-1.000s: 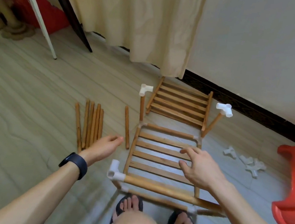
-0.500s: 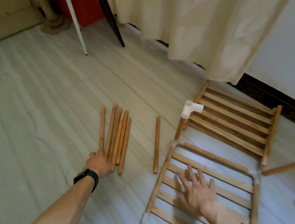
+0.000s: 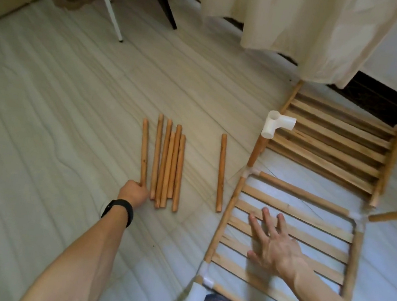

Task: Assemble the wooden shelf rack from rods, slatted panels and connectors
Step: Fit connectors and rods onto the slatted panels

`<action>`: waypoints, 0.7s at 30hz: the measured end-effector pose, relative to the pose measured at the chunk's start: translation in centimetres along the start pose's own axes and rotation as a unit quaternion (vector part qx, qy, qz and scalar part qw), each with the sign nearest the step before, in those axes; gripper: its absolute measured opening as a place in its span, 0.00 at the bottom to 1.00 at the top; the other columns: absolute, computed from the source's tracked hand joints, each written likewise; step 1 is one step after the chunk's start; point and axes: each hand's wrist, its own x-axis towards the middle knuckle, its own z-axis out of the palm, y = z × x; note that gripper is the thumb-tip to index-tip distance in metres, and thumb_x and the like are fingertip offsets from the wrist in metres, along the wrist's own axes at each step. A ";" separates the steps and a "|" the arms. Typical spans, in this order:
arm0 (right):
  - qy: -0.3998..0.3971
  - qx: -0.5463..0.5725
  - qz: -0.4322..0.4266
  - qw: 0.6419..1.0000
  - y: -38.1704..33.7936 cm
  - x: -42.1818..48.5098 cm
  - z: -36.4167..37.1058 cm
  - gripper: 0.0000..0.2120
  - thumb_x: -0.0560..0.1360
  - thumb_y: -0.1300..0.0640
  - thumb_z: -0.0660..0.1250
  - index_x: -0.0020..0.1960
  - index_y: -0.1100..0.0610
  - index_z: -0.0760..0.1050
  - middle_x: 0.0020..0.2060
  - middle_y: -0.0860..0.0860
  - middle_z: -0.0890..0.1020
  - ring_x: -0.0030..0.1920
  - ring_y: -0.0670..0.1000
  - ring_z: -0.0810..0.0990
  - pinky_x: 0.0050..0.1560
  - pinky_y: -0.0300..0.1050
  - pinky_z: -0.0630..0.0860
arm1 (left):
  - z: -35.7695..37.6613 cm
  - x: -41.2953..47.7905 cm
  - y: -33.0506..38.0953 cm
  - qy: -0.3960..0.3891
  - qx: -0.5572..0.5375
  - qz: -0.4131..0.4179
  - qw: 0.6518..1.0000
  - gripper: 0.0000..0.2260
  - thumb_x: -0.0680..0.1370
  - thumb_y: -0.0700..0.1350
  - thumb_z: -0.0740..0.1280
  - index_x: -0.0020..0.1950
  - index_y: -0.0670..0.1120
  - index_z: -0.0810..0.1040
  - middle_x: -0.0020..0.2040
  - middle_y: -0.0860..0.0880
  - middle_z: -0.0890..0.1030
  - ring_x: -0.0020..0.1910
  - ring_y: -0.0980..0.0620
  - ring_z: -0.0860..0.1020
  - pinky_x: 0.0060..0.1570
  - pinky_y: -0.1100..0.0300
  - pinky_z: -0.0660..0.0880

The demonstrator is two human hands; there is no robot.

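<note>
Now the half-built rack (image 3: 299,190) lies flat on the floor (image 3: 46,103) in front of the person, and the spare panel (image 3: 333,148) lies just beyond it by the wall. Neither has moved in the last second. The loose rods (image 3: 169,166) lie side by side to the left of the rack, with a lone rod (image 3: 221,171) between them and it.

The right hand (image 3: 273,245) stays flat on the rack's slats, fingers (image 3: 254,223) straight and apart, holding it steady. The change is the left hand (image 3: 134,191). A second ago it reached, open, beside the rack; now it is at the pile, fingers curled round the near end of the outer rod (image 3: 144,153), which still lies on the floor.

A white connector (image 3: 276,124) tops the rack's far-left upright with its sockets empty. I take this rod to be the next piece for the rack, not yet lifted.
</note>
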 end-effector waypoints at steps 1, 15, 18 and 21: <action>-0.014 0.010 0.005 1.000 0.0 0.0 -0.6 0.44 0.78 0.31 0.57 0.79 0.41 0.30 0.78 0.49 0.29 0.79 0.64 0.36 0.76 0.63 0.58 | -0.4 -0.4 -0.1 -0.017 -0.043 0.004 0.999 0.10 0.83 0.43 0.62 0.52 0.39 0.79 0.52 0.38 0.82 0.49 0.40 0.79 0.49 0.52 0.78; 0.246 0.727 -0.135 0.627 -2.2 -17.8 -15.7 0.31 0.70 0.33 0.69 0.66 0.49 0.73 0.48 0.53 0.86 0.31 0.49 0.76 0.31 0.41 0.67 | -8.4 -18.2 10.3 0.117 0.115 0.542 0.824 0.12 0.84 0.46 0.61 0.68 0.50 0.72 0.59 0.52 0.74 0.55 0.52 0.75 0.52 0.52 0.77; 0.252 0.808 -0.138 0.515 -1.3 -20.7 -15.9 0.21 0.75 0.37 0.67 0.58 0.51 0.80 0.37 0.49 0.84 0.26 0.44 0.69 0.26 0.35 0.63 | -7.3 -21.7 12.6 0.133 0.218 0.620 0.741 0.12 0.84 0.47 0.61 0.67 0.53 0.72 0.58 0.52 0.72 0.52 0.53 0.71 0.46 0.55 0.76; 0.283 0.863 -0.078 0.412 0.4 -21.7 -14.8 0.16 0.79 0.45 0.67 0.51 0.57 0.83 0.31 0.48 0.79 0.24 0.43 0.67 0.24 0.33 0.63 | -5.2 -23.7 14.5 0.104 0.257 0.645 0.712 0.13 0.84 0.48 0.61 0.68 0.58 0.69 0.57 0.54 0.70 0.48 0.55 0.71 0.42 0.58 0.75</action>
